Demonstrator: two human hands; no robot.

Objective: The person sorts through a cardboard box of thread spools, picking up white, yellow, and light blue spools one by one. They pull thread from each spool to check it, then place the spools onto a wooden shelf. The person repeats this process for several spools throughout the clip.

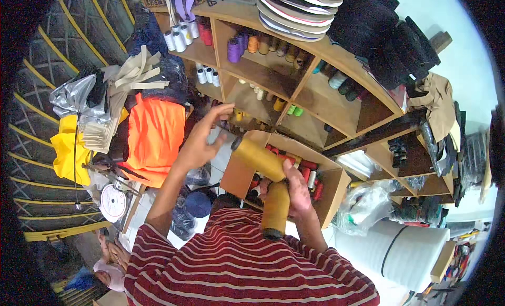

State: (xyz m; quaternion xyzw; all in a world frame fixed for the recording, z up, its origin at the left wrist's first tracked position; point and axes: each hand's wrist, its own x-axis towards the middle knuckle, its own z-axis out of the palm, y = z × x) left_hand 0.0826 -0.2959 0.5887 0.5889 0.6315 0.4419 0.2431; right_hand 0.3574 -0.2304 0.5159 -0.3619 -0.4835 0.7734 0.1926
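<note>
Two mustard-yellow thread cones (259, 159) were bunched in the right hand (295, 187), gripped near where their ends met: one slanted up and left, the other hung down toward the striped shirt (252, 264). Both sat over an open cardboard box (235, 176) with red spools (319, 190) inside. Left hand (206, 135) had nothing in it, fingers spread, out near the wooden shelf (263, 81); couldn't tell if it was touching. Purple cones (234, 50) stood up there, and some bright orange cloth (156, 138) was off left.
</note>
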